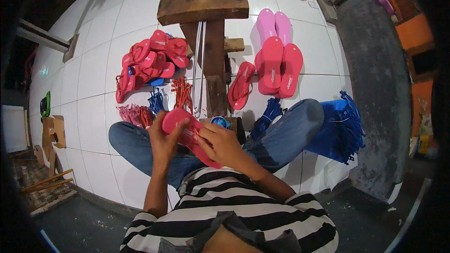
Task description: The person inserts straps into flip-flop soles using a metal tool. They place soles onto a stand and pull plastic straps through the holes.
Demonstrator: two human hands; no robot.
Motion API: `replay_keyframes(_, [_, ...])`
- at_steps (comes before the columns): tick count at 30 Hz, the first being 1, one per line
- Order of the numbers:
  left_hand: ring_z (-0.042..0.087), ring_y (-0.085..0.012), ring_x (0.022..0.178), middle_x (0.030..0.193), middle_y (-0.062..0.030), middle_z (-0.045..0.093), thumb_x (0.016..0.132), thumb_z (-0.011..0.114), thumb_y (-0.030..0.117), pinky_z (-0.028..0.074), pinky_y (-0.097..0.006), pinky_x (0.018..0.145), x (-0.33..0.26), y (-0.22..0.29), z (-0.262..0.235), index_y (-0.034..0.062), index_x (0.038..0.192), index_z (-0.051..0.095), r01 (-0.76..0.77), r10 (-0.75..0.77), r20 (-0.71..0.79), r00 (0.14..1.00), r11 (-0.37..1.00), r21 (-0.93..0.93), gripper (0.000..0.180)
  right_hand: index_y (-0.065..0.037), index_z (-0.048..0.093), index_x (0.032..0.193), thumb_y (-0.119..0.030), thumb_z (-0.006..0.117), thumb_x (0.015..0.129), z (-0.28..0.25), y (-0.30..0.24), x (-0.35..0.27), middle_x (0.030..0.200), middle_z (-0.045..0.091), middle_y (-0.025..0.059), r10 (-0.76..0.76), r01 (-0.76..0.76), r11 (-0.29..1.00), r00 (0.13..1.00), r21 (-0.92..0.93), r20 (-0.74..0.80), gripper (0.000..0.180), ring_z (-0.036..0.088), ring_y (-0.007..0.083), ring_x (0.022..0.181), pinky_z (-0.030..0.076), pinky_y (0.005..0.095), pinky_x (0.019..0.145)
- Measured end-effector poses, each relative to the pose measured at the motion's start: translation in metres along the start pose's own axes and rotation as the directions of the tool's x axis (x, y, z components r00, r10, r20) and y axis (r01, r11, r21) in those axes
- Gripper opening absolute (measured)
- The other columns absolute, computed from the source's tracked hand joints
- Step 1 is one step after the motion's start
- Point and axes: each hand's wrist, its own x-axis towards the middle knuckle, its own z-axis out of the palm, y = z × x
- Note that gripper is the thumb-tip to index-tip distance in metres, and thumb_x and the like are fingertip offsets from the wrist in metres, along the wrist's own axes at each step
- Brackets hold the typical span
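A pinkish-red flip-flop sole (174, 117) is held over my lap, tilted with its lower end toward my belly. My left hand (164, 137) grips its upper part, the thumb lying across the top face. My right hand (221, 141) is closed at the middle of the sole, fingertips pressed together there; whatever is pinched between them is too small to make out. Just beyond my right hand sits a small round blue object (219, 122), at the foot of a wooden T-shaped stand (208, 47).
Strapped red flip-flops (152, 61) lie heaped at left. Right of the stand are one red flip-flop (242, 85), red soles (270, 65) and pink soles (267, 23). Strap bundles lie around: red (182, 93), blue (269, 115), and a large blue one (344, 122) by my right knee.
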Motion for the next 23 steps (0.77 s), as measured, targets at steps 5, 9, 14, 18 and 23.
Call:
replay_keyframes(5, [0.056, -0.0072, 0.073, 0.079, 0.0008, 0.061, 0.082, 0.075, 0.020, 0.044, -0.022, 0.065, 0.002, -0.062, -0.018, 0.0047, 0.091, 0.064, 0.306, -0.254, 0.236, 0.938, 0.926, -0.219, 0.022, -0.003, 0.058, 0.088, -0.020, 0.059, 0.091, 0.000, 0.011, -0.019, 0.083, 0.054, 0.0147, -0.067, 0.060, 0.997, 0.988, 0.058, 0.138, 0.017, 0.057, 0.0339, 0.080, 0.047, 0.0413, 0.068])
replay_keyframes(9, [0.060, -0.0130, 0.086, 0.096, -0.0046, 0.062, 0.084, 0.072, 0.021, 0.050, -0.027, 0.075, 0.016, -0.086, -0.066, 0.0032, 0.105, 0.058, 0.394, -0.295, 0.316, 0.901, 0.864, -0.315, 0.031, -0.002, 0.059, 0.092, -0.014, 0.054, 0.093, 0.024, 0.073, 0.004, 0.089, 0.058, 0.0120, 0.148, -0.186, 0.868, 0.982, 0.461, 0.117, 0.013, 0.059, 0.0283, 0.086, 0.047, 0.0360, 0.079])
replay_keyframes(14, [0.060, -0.0230, 0.108, 0.116, -0.0104, 0.059, 0.083, 0.069, 0.013, 0.049, -0.037, 0.095, -0.006, -0.110, -0.082, 0.0023, 0.129, 0.044, 0.307, -0.263, 0.178, 0.948, 0.613, -0.728, 0.054, -0.009, 0.037, 0.131, -0.026, 0.068, 0.082, 0.049, 0.227, 0.058, 0.122, 0.046, 0.0218, 0.633, -0.768, 0.641, 0.539, -0.015, -0.555, 0.060, 0.045, 0.0380, 0.117, 0.041, 0.0466, 0.095])
replay_keyframes(18, [0.057, -0.0223, 0.112, 0.118, -0.0098, 0.059, 0.079, 0.068, 0.006, 0.045, -0.039, 0.100, -0.042, -0.128, -0.047, 0.0053, 0.135, 0.043, 0.416, -0.372, 0.221, 0.902, 0.602, -0.682, 0.061, -0.020, 0.003, 0.148, -0.027, 0.072, 0.076, 0.076, 0.275, 0.051, 0.138, 0.028, 0.0250, 0.850, -0.946, 0.321, 0.308, -0.045, -0.428, 0.100, 0.033, 0.0474, 0.126, 0.036, 0.0568, 0.100])
replay_keyframes(23, [0.059, -0.0208, 0.109, 0.123, -0.0079, 0.057, 0.079, 0.068, 0.010, 0.046, -0.025, 0.094, -0.061, -0.142, -0.014, 0.0123, 0.140, 0.037, 0.472, -0.413, 0.297, 0.861, 0.429, -0.770, 0.069, -0.025, -0.007, 0.151, -0.029, 0.076, 0.075, 0.079, 0.296, 0.036, 0.147, 0.024, 0.0195, 0.816, -0.890, 0.450, 0.442, -0.069, -0.373, 0.114, 0.017, 0.0491, 0.137, 0.025, 0.0694, 0.102])
